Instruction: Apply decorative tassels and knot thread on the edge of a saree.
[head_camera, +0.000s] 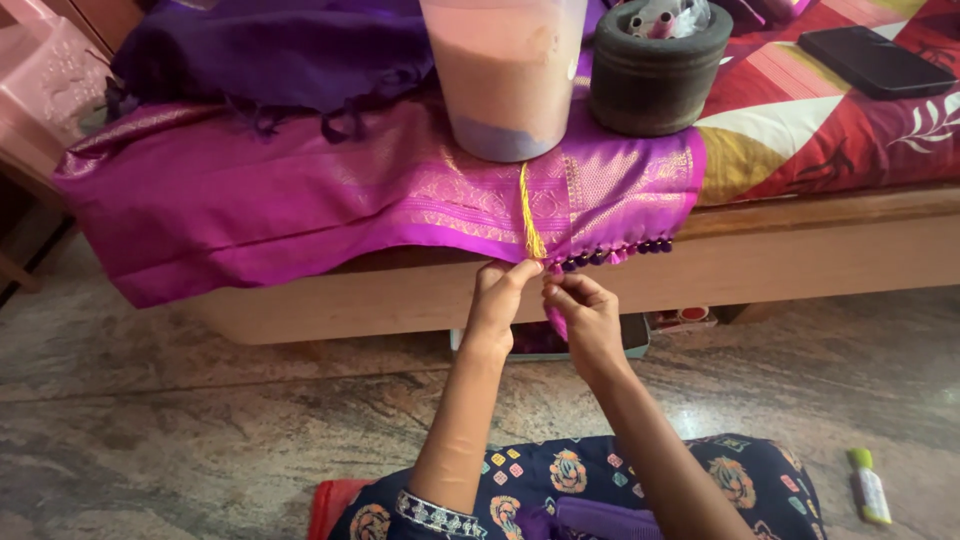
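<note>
Both hands meet at the hanging edge of the magenta silk cloth (300, 200) draped over the bed (800, 255): the left hand (500, 295) pinches the lower end of a yellow thread bundle (527, 215), and the right hand (585, 310) is closed on the cloth's fringe just beside it, though what its fingertips grip is too small to tell. Purple bead tassels (615, 252) line the cloth's edge right of the hands. Above the cloth stand a plastic jar (505, 80), cut off at the top, and a dark stone mortar (655, 75). Below is a marbled stone floor (200, 420).
</note>
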